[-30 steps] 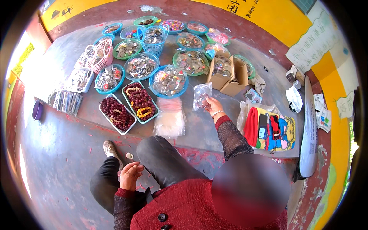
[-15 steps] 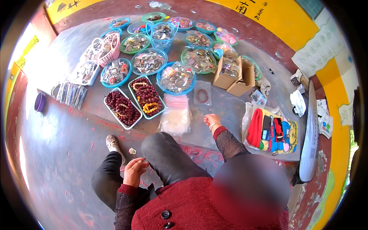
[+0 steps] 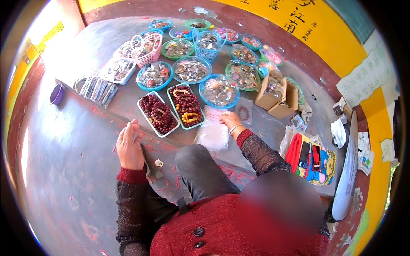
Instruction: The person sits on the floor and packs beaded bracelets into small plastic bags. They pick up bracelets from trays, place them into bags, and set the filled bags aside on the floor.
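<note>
Hands among bead trays
Right hand pinching clear bags; bead tray at 10 o'clock; left hand spread, empty.

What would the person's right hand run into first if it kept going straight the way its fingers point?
Probably the round blue basket of packaged bracelets. The right hand rests over a stack of clear plastic bags, fingers pointing up and slightly left towards that basket's near rim. Depth is hard to judge, so the tray of beaded bracelets beside it is possible.
</note>
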### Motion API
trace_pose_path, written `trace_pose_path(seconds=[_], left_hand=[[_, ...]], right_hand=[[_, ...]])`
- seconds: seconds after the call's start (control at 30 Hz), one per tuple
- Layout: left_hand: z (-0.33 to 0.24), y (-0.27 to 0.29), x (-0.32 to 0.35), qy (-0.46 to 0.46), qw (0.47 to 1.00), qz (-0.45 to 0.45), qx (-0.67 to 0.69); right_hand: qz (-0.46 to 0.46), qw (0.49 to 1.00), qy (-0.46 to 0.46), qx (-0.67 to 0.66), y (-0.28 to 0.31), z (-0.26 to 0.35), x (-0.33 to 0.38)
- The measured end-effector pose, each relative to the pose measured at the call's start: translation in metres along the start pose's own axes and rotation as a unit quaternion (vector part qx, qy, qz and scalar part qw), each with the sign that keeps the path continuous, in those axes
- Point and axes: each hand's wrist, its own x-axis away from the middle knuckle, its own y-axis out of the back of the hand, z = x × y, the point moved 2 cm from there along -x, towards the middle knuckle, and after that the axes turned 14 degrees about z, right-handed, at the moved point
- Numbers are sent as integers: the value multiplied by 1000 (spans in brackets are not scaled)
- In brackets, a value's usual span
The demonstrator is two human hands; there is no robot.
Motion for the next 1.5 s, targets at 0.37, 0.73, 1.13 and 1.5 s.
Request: trace_pose_path(seconds=[0.37, 0.73, 1.13, 1.5], left_hand=[[47, 71, -12, 116, 991, -51, 39], [57, 61, -12, 148, 988, 38, -12], [66, 35, -16, 186, 980, 54, -46], [74, 41, -14, 186, 974, 87, -91]], right_hand=[[-155, 932, 13, 328, -19, -53, -23], [-177, 919, -244, 253, -31, -75, 5], [-155, 921, -265, 238, 19, -152, -27], [-190, 923, -115, 315, 25, -80, 34]])
